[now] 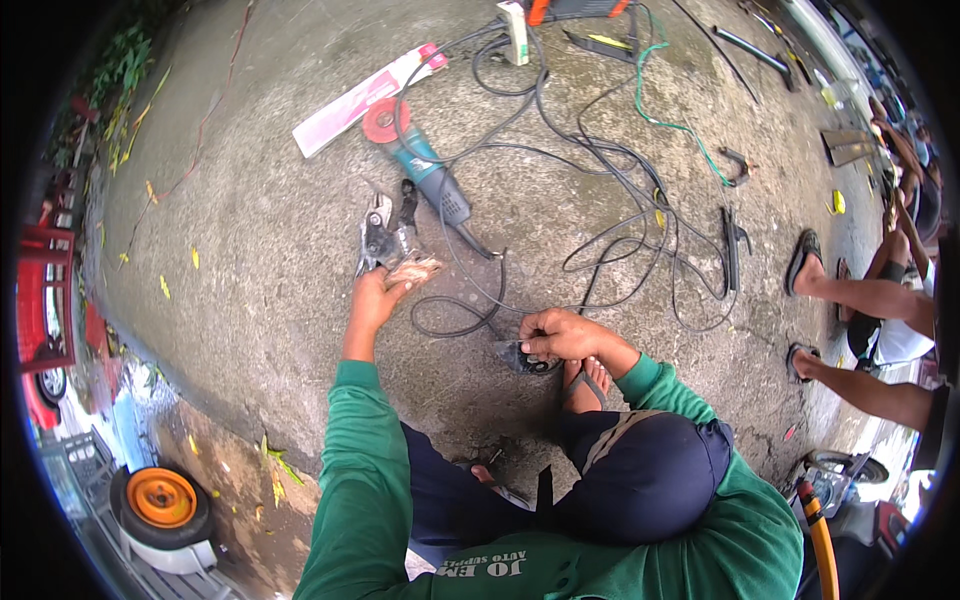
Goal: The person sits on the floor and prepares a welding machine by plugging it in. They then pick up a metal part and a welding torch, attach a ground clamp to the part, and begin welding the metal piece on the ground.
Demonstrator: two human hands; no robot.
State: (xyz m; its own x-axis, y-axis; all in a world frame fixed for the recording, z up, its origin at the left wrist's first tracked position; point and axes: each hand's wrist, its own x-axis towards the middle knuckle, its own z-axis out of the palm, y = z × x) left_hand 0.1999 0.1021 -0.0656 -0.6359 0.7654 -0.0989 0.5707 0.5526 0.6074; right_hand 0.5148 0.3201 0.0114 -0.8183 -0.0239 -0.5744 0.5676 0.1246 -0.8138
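My left hand point(373, 303) is closed round the near end of a grey-and-silver metal tool point(376, 232), whose exact kind I cannot make out. By its thumb is a tan, frayed bundle point(415, 270). A short black piece point(407, 205) stands close to the tool's right side. With bent fingers, my right hand point(562, 336) grips a small dark disc-like part point(532, 360) beside my foot; the fingers partly cover it. Just beyond my left hand lies a teal and black angle grinder point(432, 170) with a red disc point(385, 120).
Black cables point(640, 200) loop over the concrete ahead and to the right. A pink and white box point(360, 100) lies beyond the grinder. At the right are an electrode holder point(735, 245), a ground clamp point(738, 167), and another person's legs point(865, 290). A spare wheel point(162, 500) is at the left.
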